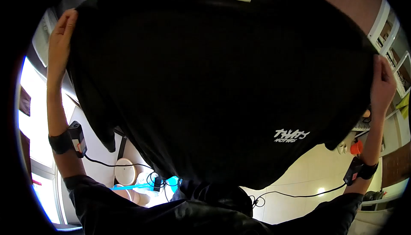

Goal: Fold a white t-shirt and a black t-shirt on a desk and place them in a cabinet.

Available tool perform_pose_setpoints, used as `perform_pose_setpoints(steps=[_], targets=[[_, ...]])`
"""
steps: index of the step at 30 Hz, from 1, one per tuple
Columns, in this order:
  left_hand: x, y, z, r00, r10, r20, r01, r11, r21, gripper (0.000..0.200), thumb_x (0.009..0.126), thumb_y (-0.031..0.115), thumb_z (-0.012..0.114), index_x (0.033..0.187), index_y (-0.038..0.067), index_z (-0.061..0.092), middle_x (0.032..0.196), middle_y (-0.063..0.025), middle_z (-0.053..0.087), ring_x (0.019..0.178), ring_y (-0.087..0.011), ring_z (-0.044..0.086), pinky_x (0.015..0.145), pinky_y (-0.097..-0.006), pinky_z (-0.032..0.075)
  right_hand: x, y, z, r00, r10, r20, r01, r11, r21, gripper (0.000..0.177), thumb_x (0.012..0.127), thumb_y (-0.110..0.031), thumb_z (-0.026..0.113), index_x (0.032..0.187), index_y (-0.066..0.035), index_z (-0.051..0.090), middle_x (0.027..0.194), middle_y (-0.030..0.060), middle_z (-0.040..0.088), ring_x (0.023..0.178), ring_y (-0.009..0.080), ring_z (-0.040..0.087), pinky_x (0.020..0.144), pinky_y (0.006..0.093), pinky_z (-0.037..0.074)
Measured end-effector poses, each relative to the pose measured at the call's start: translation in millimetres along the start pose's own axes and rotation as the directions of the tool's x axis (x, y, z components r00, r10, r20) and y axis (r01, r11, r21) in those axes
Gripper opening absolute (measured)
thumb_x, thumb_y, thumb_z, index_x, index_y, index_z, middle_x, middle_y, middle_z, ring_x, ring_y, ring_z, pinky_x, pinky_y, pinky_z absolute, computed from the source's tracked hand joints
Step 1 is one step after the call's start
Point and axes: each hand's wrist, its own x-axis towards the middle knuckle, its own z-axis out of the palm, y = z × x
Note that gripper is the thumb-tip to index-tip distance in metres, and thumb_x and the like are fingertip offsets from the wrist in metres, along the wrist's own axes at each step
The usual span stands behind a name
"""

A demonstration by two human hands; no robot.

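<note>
Head view: black shirt (pixel 205 85) spread between hands (pixel 62 34) (pixel 383 85), gripped at either side.

So it's a single head-worn cam, super wide with black rounded corners, aimed forward and down. The dark shirt (pixel 222 76) sits really close and fills the middle, left hand (pixel 62 27) upper left, right hand (pixel 383 83) far right, wearer's own top (pixel 180 215) along the bottom, floor (pixel 299 173) farther off at lower right.

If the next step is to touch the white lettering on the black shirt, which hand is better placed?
Probably the right hand: it holds the black shirt on the side nearer the white lettering. The left hand grips the opposite side.
</note>
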Motion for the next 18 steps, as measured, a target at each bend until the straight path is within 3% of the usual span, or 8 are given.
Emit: perform_pose_setpoints(steps=[1,4,8,10,12,14,16,18], targets=[[-2.9,7.7,2.3,0.998,-0.035,0.046,0.036,0.999,-0.010,0.039,0.096,0.046,0.052,0.110,0.013,0.067,0.091,0.0032,0.063,0.089,-0.0071,0.058,0.083,-0.0204,0.043,-1.1,-9.4,6.1,1.000,0.015,0.003,-0.016,0.997,0.073,0.026,0.094,-0.025,0.061,0.108,-0.005,0.069,0.095,0.0056,0.070,0.087,0.0096,0.062,0.082,0.0237,0.048],[-3.0,-9.2,5.8,0.981,0.019,0.192,-0.017,1.000,-0.016,0.041,0.099,0.043,0.045,0.114,0.009,0.063,0.094,-0.0041,0.062,0.090,-0.0110,0.057,0.085,-0.0271,0.044,-3.6,-25.1,14.4,0.992,-0.061,0.113,0.043,0.986,0.158,0.021,0.093,-0.020,0.062,0.101,-0.002,0.068,0.088,0.0059,0.069,0.082,0.0100,0.060,0.078,0.0249,0.047],[-14.0,-18.9,85.2,0.912,0.007,0.411,0.002,1.000,-0.021,0.037,0.100,0.036,0.047,0.103,0.002,0.059,0.085,-0.0020,0.058,0.083,-0.0085,0.050,0.078,-0.0268,0.043,-22.5,-7.4,51.0,0.946,-0.082,0.315,0.028,0.984,0.175,0.016,0.090,-0.014,0.062,0.095,0.001,0.066,0.086,0.0121,0.068,0.079,0.0180,0.064,0.074,0.0297,0.049],[-23.9,2.9,123.8,0.846,-0.119,0.520,0.152,0.988,-0.021,0.034,0.100,0.032,0.047,0.102,0.001,0.058,0.081,-0.0057,0.058,0.081,-0.0116,0.053,0.077,-0.0300,0.044,-36.3,4.9,70.0,0.920,-0.031,0.390,-0.037,0.985,0.166,0.013,0.089,-0.012,0.063,0.093,0.000,0.065,0.086,0.0167,0.067,0.078,0.0272,0.066,0.072,0.0327,0.050],[-34.5,-1.0,173.0,0.815,-0.062,0.576,0.119,0.991,-0.062,0.031,0.099,0.029,0.047,0.099,0.000,0.059,0.079,-0.0116,0.060,0.077,-0.0179,0.057,0.075,-0.0338,0.045,-48.4,14.7,85.1,0.862,0.037,0.506,-0.133,0.979,0.156,0.014,0.088,-0.014,0.063,0.090,-0.001,0.065,0.084,0.0176,0.066,0.077,0.0315,0.067,0.069,0.0345,0.050],[-40.6,20.4,211.2,0.682,-0.033,0.730,0.026,0.999,0.022,0.029,0.098,0.027,0.049,0.097,0.000,0.059,0.081,-0.0170,0.061,0.077,-0.0243,0.058,0.074,-0.0361,0.045,-71.5,44.5,113.8,0.813,0.011,0.582,-0.125,0.980,0.156,0.016,0.088,-0.019,0.063,0.089,-0.004,0.066,0.082,0.0197,0.064,0.076,0.0373,0.063,0.064,0.0383,0.050],[-81.8,-4.3,269.7,0.643,-0.051,0.764,0.187,0.978,-0.092,0.028,0.096,0.026,0.051,0.096,0.000,0.060,0.084,-0.0204,0.063,0.078,-0.0296,0.060,0.073,-0.0379,0.047,-105.6,73.1,139.9,0.712,0.095,0.696,-0.101,0.994,-0.033,0.021,0.087,-0.027,0.064,0.090,-0.006,0.068,0.078,0.0185,0.065,0.072,0.0368,0.063,0.062,0.0417,0.050],[-110.8,-18.8,316.7,0.551,-0.068,0.832,0.236,0.969,-0.077,0.028,0.095,0.027,0.052,0.097,0.001,0.061,0.087,-0.0223,0.064,0.082,-0.0357,0.062,0.073,-0.0418,0.047,-121.6,84.1,175.2,0.620,0.133,0.773,-0.092,0.991,-0.097,0.023,0.089,-0.029,0.061,0.087,-0.007,0.067,0.076,0.0168,0.065,0.072,0.0359,0.063,0.064,0.0435,0.050]])
